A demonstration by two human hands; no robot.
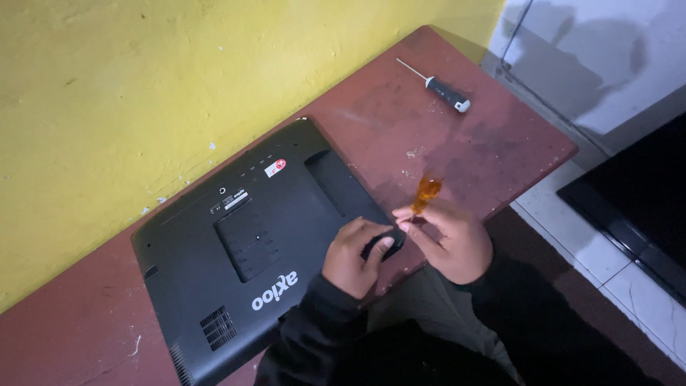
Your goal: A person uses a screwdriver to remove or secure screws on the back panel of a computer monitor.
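Fingers (382,246) of the left hand (354,257) are pressing the black computer back (243,257) lying on the reddish counter (443,143); the right hand (454,243) is pinching an amber-handled screwdriver (426,193) at its corner. Keeping the tool upright seems wise. A grey-handled screwdriver (446,91) is lying apart near the yellow wall (143,86).

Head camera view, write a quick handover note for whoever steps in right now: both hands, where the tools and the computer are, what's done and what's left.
Left hand: fingers pressed on the near right corner of the black all-in-one computer, lying back-up on the reddish-brown table.
Right hand: holds the amber-handled screwdriver at that corner, handle pointing away.
Black-handled screwdriver lies unused at the table's far end.
Done: nothing visibly removed; back cover is on.
Left: work at this corner; whether other screws remain cannot be seen.
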